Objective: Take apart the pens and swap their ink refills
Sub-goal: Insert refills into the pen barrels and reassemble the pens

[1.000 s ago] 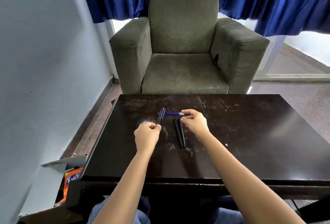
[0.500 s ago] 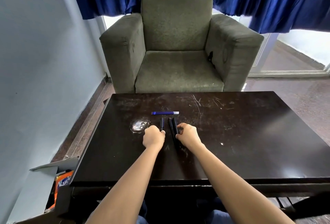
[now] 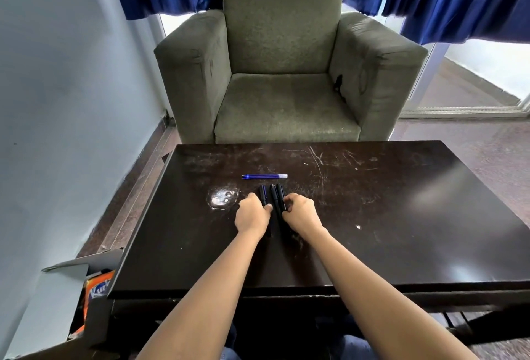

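Note:
Blue ink refills (image 3: 263, 176) lie side by side on the dark table (image 3: 372, 216), pointing left and right, apart from both hands. Just in front of them lie three black pen parts, pointing away from me. My left hand (image 3: 253, 214) is closed around the left black pen part (image 3: 262, 193). My right hand (image 3: 299, 213) has its fingers on the right black pen part (image 3: 280, 191). A third black pen part (image 3: 274, 194) lies between them, partly hidden by my hands.
A round whitish mark (image 3: 220, 198) sits on the table left of my left hand. A grey-green armchair (image 3: 282, 72) stands behind the table. An open cardboard box (image 3: 71, 288) with an orange packet is on the floor at the left. Blue curtains hang behind.
My right hand has let go of the blue refills, which now lie on the table. Both hands have drawn back to the black pen parts, and my left hand has brought its part down beside them.

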The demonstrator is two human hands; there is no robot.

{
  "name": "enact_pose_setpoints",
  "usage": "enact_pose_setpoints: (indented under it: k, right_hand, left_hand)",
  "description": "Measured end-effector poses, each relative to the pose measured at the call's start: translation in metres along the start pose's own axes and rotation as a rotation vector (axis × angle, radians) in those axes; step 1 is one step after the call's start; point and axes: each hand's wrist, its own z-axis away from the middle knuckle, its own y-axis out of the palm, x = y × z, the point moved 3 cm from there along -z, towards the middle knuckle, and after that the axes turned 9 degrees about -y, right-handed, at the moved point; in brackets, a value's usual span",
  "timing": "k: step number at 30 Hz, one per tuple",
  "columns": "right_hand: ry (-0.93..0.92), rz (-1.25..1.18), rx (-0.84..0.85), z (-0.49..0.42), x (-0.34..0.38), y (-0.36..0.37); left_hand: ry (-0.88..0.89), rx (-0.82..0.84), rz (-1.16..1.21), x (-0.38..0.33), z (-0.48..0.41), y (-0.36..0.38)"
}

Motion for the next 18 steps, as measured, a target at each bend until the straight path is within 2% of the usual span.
enact_pose_setpoints:
  k: [18]
  right_hand:
    - [0.031,-0.053,-0.012,-0.0036,-0.0071,0.0004]
  left_hand:
    - [0.076,0.078,-0.006,-0.0066,-0.0008,0.0047]
